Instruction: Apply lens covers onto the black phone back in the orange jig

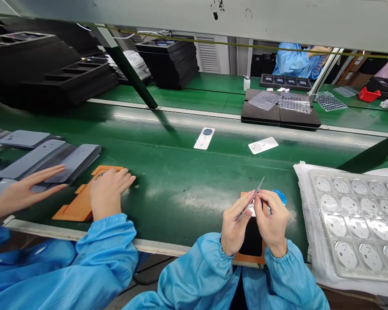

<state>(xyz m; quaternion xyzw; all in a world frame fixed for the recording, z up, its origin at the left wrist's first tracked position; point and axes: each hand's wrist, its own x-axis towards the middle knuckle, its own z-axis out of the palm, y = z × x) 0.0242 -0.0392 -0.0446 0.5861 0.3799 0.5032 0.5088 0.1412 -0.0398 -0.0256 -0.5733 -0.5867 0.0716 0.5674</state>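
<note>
Between my two hands a thin flat piece [258, 188] is held up nearly edge-on, tilted to the upper right. My left hand [235, 224] pinches its lower left side. The fingertips of my right hand [273, 219] are closed at its upper right side; what else they may hold is too small to tell. Beneath both hands lies an orange fixture [261, 259] at the table's front edge, with a black rectangular panel [250, 241] on it. A small blue object [280, 196] lies just beyond my right hand.
On the right, a clear tray [354, 193] holds several round pieces. Two white cards [200, 142] [268, 144] lie ahead. A co-worker's hands [108, 191] work over another orange fixture [71, 209] at left, near stacked grey panels [80, 159]. A green post [371, 153] slants at right.
</note>
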